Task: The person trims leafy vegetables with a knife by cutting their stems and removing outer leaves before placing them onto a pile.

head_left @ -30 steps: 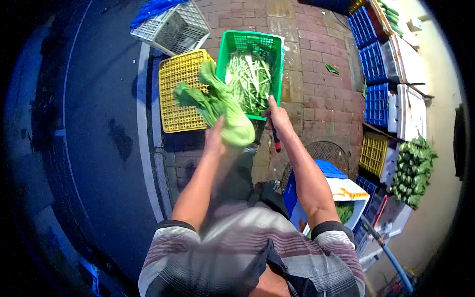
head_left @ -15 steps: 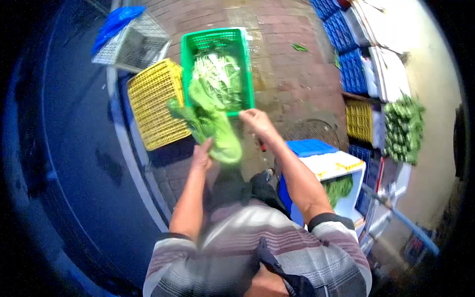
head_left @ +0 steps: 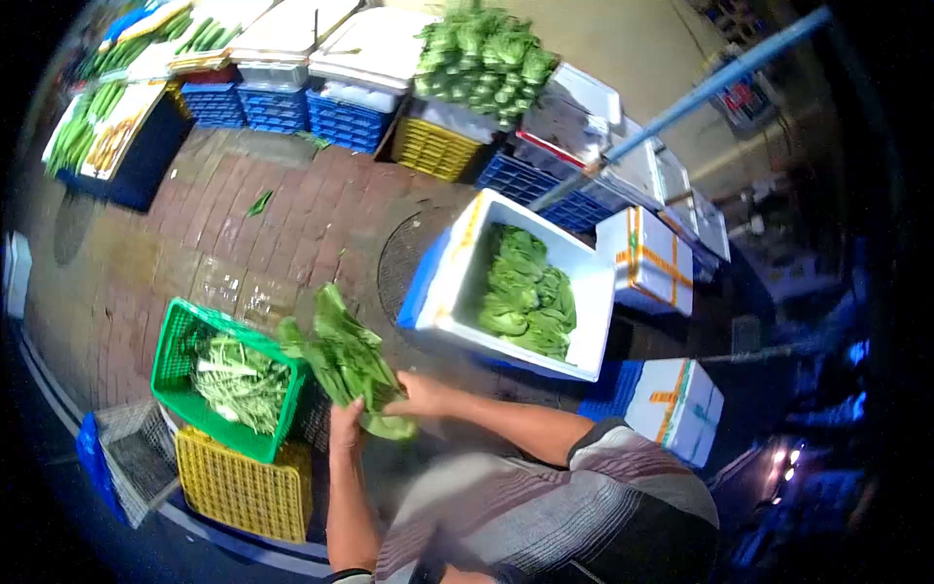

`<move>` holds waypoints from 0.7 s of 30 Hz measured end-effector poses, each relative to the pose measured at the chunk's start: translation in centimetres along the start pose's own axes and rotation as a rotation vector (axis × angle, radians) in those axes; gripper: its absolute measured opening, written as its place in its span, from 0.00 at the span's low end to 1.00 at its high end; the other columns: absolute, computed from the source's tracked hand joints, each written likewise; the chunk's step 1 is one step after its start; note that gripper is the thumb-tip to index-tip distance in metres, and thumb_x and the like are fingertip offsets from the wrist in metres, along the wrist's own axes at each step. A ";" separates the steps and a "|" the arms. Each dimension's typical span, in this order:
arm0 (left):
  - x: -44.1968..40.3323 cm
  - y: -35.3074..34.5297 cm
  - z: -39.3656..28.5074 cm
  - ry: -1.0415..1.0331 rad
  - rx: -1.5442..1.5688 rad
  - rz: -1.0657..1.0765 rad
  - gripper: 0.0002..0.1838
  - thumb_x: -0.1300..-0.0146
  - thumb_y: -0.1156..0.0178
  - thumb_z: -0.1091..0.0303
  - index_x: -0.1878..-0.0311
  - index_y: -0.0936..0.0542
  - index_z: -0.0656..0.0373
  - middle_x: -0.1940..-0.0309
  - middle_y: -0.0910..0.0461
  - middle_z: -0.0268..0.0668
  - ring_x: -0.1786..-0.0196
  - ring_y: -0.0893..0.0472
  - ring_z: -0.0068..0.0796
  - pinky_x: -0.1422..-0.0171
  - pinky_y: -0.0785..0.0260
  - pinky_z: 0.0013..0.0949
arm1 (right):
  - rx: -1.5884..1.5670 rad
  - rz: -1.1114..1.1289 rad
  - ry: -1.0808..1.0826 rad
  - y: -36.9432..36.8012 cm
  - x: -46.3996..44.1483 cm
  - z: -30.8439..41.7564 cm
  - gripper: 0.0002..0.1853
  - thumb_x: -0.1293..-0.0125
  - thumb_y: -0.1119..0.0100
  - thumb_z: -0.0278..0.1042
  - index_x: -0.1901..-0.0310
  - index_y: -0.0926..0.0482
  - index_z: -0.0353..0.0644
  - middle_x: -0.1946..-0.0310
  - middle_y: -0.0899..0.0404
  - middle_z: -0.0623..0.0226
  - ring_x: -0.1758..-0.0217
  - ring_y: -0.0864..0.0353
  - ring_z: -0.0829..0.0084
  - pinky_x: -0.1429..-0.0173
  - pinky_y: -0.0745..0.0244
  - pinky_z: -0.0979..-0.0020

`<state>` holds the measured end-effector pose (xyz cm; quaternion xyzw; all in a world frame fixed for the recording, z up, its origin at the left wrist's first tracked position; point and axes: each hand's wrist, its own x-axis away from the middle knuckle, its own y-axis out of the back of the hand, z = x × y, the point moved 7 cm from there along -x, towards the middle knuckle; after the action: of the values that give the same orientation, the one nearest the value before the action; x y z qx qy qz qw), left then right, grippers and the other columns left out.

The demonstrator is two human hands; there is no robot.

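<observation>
A head of leafy greens [head_left: 348, 360] is between my hands, its leaf tips pointing up and left and its pale base near my wrists. My left hand [head_left: 346, 425] is wrapped round the lower part of the bunch. Against the other side, my right hand [head_left: 420, 397] grips it near the base; some of its fingers are hidden by leaves. To the left of the greens stands a green plastic basket [head_left: 167, 365] with pale stalks and leaf trimmings [head_left: 238, 384]. On the right is a white foam box [head_left: 595, 326] containing more leafy heads [head_left: 530, 292].
A yellow crate [head_left: 243, 487] and a grey wire basket [head_left: 146, 453] sit beside the green basket. Stacked blue crates [head_left: 348, 122] line the far side, with a pile of greens [head_left: 482, 63]. A blue pole [head_left: 720, 88] slants across the upper right.
My view has turned right towards the foam box. My right hand has left the green basket's rim and now grips the greens with my left hand, away from the basket.
</observation>
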<state>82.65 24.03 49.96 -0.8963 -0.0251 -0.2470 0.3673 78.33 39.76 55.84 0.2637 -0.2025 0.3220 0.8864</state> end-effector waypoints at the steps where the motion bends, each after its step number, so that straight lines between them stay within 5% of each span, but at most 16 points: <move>1: -0.4 -1.3 0.9 0.074 -0.101 0.009 0.34 0.41 0.31 0.60 0.35 0.31 0.64 0.45 0.22 0.39 0.45 0.22 0.35 0.41 0.28 0.38 | 0.045 -0.049 -0.063 0.3 0.5 -2.8 0.32 0.41 0.29 0.50 0.44 0.26 0.34 0.49 0.20 0.51 0.44 0.21 0.60 0.40 0.27 0.62; 5: -1.9 -13.0 5.9 0.148 -0.391 0.245 0.42 0.45 0.29 0.50 0.33 0.33 0.65 0.43 0.24 0.42 0.41 0.25 0.37 0.35 0.34 0.39 | -0.342 -0.083 -0.100 4.0 6.3 -14.4 0.28 0.41 0.28 0.45 0.43 0.22 0.39 0.47 0.20 0.58 0.45 0.21 0.62 0.37 0.27 0.63; 6: -2.1 -14.9 7.7 0.214 -0.440 0.276 0.45 0.45 0.29 0.48 0.32 0.34 0.66 0.41 0.25 0.43 0.40 0.25 0.38 0.34 0.35 0.39 | -0.370 -0.223 0.030 8.1 10.9 -10.7 0.28 0.41 0.28 0.46 0.43 0.21 0.40 0.50 0.18 0.59 0.46 0.20 0.64 0.40 0.26 0.63; 9: -2.4 -21.8 12.9 0.240 -0.402 0.405 0.46 0.46 0.28 0.47 0.32 0.35 0.65 0.42 0.24 0.44 0.41 0.22 0.39 0.35 0.30 0.42 | -0.670 -0.229 -0.304 8.8 16.8 -22.3 0.21 0.42 0.29 0.48 0.51 0.15 0.45 0.63 0.14 0.63 0.67 0.22 0.69 0.58 0.25 0.65; 11: -1.9 -27.0 14.6 0.317 -0.424 0.472 0.54 0.49 0.28 0.44 0.26 0.41 0.66 0.34 0.31 0.49 0.34 0.28 0.43 0.33 0.33 0.43 | -0.835 -0.259 -0.360 10.1 20.5 -25.7 0.23 0.41 0.27 0.43 0.51 0.17 0.35 0.59 0.14 0.61 0.63 0.14 0.67 0.56 0.17 0.68; 15: -1.9 -32.3 18.4 0.415 -0.516 0.411 0.53 0.46 0.28 0.49 0.25 0.43 0.67 0.33 0.33 0.53 0.34 0.28 0.42 0.33 0.32 0.41 | -1.436 -0.312 -0.015 12.3 24.1 -29.0 0.27 0.40 0.29 0.37 0.42 0.23 0.33 0.47 0.18 0.57 0.47 0.17 0.63 0.39 0.22 0.59; 16: -2.0 -33.5 19.3 0.457 -0.528 0.420 0.51 0.45 0.29 0.50 0.25 0.42 0.67 0.34 0.31 0.54 0.34 0.28 0.41 0.33 0.32 0.40 | -1.655 -0.212 -0.050 15.1 26.7 -24.7 0.28 0.39 0.31 0.33 0.39 0.26 0.34 0.43 0.21 0.56 0.41 0.20 0.62 0.34 0.26 0.56; 17: -2.2 -34.5 20.2 0.502 -0.537 0.432 0.50 0.43 0.30 0.51 0.25 0.42 0.67 0.35 0.30 0.54 0.34 0.28 0.41 0.33 0.33 0.40 | -1.622 -0.238 0.011 15.8 27.6 -25.3 0.25 0.36 0.35 0.39 0.40 0.24 0.36 0.44 0.20 0.58 0.43 0.19 0.62 0.36 0.25 0.56; 18: -2.6 -35.2 21.3 0.487 -0.495 0.483 0.50 0.44 0.30 0.45 0.25 0.42 0.60 0.41 0.24 0.47 0.45 0.21 0.38 0.48 0.26 0.37 | -1.634 -0.248 0.046 16.1 28.2 -26.3 0.25 0.35 0.35 0.40 0.40 0.24 0.36 0.44 0.20 0.58 0.43 0.18 0.62 0.36 0.25 0.56; 21: -5.9 -35.3 24.8 0.506 -0.598 0.526 0.41 0.36 0.35 0.51 0.26 0.39 0.58 0.51 0.22 0.37 0.58 0.22 0.27 0.55 0.27 0.31 | -1.706 -0.343 0.131 16.5 29.8 -30.0 0.25 0.34 0.38 0.43 0.41 0.24 0.37 0.45 0.19 0.58 0.44 0.18 0.61 0.37 0.24 0.56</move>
<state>80.00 67.22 54.98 -0.8503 0.3654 -0.3529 0.1375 93.97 82.32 53.75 -0.4822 -0.2806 -0.0629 0.8275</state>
